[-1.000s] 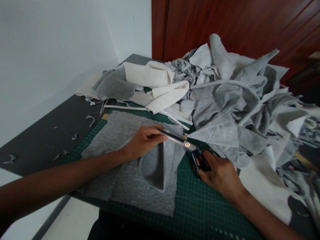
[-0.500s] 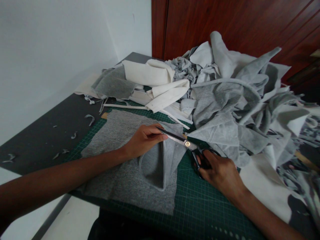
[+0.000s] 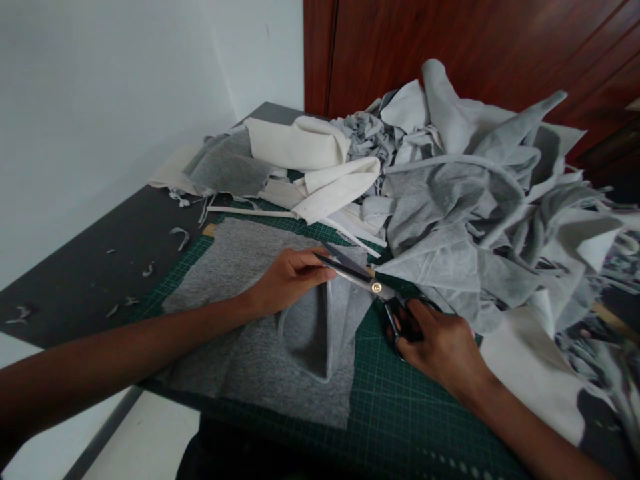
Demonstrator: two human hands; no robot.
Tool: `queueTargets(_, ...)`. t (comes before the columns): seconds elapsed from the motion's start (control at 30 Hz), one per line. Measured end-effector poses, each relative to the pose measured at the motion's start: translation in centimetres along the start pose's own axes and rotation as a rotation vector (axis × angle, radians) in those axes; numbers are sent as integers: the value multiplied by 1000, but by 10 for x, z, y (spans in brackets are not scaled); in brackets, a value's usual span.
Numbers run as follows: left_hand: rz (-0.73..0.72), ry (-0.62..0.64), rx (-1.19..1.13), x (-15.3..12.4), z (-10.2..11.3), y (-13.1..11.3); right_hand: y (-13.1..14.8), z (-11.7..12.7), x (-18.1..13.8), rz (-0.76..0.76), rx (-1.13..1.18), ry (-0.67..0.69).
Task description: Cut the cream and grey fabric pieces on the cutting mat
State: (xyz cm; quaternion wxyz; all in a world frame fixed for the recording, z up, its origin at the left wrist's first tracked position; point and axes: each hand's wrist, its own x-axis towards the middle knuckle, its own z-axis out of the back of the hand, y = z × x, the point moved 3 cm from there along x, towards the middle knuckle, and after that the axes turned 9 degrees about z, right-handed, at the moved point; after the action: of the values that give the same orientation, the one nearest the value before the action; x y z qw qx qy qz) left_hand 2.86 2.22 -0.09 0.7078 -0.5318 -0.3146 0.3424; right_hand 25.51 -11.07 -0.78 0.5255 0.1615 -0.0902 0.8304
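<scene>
In my right hand (image 3: pixel 443 353) is a pair of scissors (image 3: pixel 377 287) with black handles, its blades parted a little and pointing left. The blade tips lie at the fingertips of my left hand (image 3: pixel 293 279), which pinches the upper edge of a folded grey fabric piece (image 3: pixel 345 313). That piece stands partly raised, with a loose rounded fold on its left side. Beneath it a larger grey fabric panel (image 3: pixel 240 373) lies flat on the green cutting mat (image 3: pixel 395 413). My left fingers hide part of the pinched edge.
Behind my hands, cream fabric pieces (image 3: pixel 300 143) and a large heap of grey scraps (image 3: pixel 440 207) cover the back and right of the table. Small offcuts (image 3: pixel 180 237) dot the dark tabletop (image 3: pixel 100 277) at left. A white wall and a reddish wooden panel (image 3: pixel 450 47) stand behind.
The scissor blades have opened slightly at my left fingertips. Both hands stay in nearly the same place, and the fabric has hardly shifted.
</scene>
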Motion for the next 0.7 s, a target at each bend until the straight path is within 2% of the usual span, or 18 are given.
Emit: queueTargets(0.7,-31,66,62,0,0,0,-2,-1,-2,-26,39,65)
